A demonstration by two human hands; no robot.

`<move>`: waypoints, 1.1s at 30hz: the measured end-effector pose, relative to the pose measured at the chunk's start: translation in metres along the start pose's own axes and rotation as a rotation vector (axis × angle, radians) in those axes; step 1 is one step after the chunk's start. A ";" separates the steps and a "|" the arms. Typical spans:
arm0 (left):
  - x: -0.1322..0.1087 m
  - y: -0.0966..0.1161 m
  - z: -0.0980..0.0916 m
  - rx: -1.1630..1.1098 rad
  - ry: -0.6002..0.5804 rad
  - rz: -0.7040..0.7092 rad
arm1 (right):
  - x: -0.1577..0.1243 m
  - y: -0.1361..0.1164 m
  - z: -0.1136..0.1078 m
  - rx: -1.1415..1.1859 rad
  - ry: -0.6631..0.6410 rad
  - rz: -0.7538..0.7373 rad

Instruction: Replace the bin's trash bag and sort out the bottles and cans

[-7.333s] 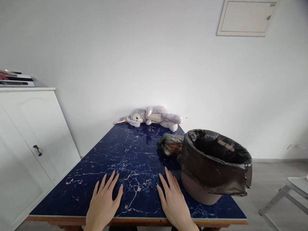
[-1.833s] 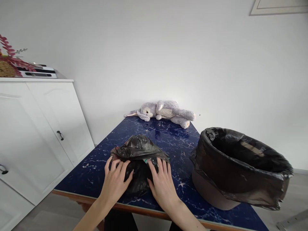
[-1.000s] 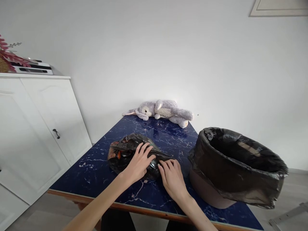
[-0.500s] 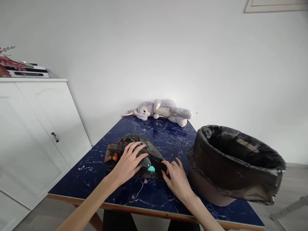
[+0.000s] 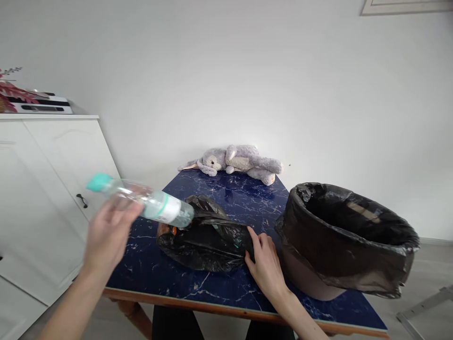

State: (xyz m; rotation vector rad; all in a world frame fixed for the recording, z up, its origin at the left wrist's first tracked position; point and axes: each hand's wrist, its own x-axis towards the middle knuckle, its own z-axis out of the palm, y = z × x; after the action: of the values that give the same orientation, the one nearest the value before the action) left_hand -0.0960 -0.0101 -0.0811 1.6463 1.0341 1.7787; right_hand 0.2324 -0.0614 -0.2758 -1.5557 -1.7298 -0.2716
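A clear plastic bottle (image 5: 152,200) with a turquoise cap and a white label is gripped near its capped end in my left hand (image 5: 115,222), which is blurred by motion. The bottle tilts down to the right, its base over the left side of a black plastic bag (image 5: 212,241). That bag lies crumpled on the table, and a bit of orange shows at its left end. My right hand (image 5: 264,262) pinches the bag's right edge between thumb and fingers.
To the right stands a bin (image 5: 311,278) lined with a black bag (image 5: 354,250). A grey plush rabbit (image 5: 240,160) lies at the far end of the blue marbled table (image 5: 208,293), against the wall. A white cabinet (image 5: 46,189) is on the left.
My left hand has left the bag and swung up and left with the bottle in it. My right hand still holds the bag's edge, and the bag's top has shifted.
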 end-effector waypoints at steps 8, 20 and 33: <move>0.034 -0.058 -0.049 0.369 0.325 -0.049 | 0.003 -0.050 -0.009 0.283 -0.052 -0.412; 0.045 -0.134 -0.048 0.588 0.197 -0.179 | 0.015 -0.039 0.006 0.162 -0.019 -0.211; 0.066 -0.156 0.005 0.671 0.072 -0.119 | -0.003 0.015 0.007 0.274 -0.226 -0.012</move>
State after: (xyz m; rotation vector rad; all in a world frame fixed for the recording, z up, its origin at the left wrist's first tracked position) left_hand -0.1207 0.1339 -0.1664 1.8356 1.8648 1.5038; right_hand 0.2436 -0.0562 -0.2873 -1.4160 -1.8599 0.1370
